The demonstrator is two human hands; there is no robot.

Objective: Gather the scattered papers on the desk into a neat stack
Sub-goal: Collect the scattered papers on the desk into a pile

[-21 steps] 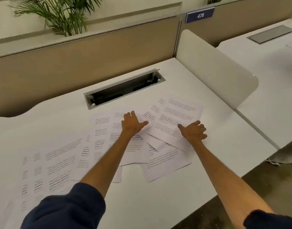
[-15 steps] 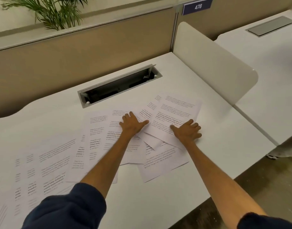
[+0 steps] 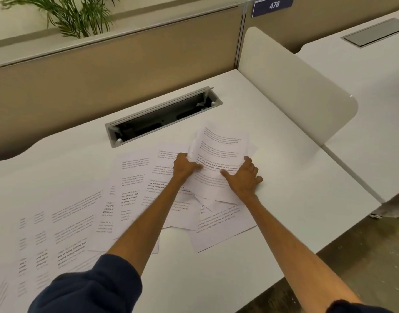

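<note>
- While both hands squeeze it from either side, a small bundle of white printed paper sheets (image 3: 219, 163) arches off the white desk top (image 3: 295, 177), toward one o'clock from the desk's middle.
- Left hand (image 3: 185, 167) pinches the bundle's left edge, thumb on top, fingers curled beneath.
- Right hand (image 3: 243, 177) presses against the right edge, thumb laid across the printed face, fingers half spread on the desk.
- More loose white printed sheets (image 3: 135, 188) fan out flat toward nine o'clock and seven o'clock, overlapping, some under the left forearm.
- One further white printed sheet (image 3: 223, 227) lies askew at six o'clock of the bundle.
- At twelve o'clock sits the open grey cable slot (image 3: 162, 116); at three o'clock, the cream rounded divider panel (image 3: 295, 86).
- Judged step: the first gather, with most sheets not collected. Next move likely calls for squaring this bundle, then sweeping leftward.
</note>
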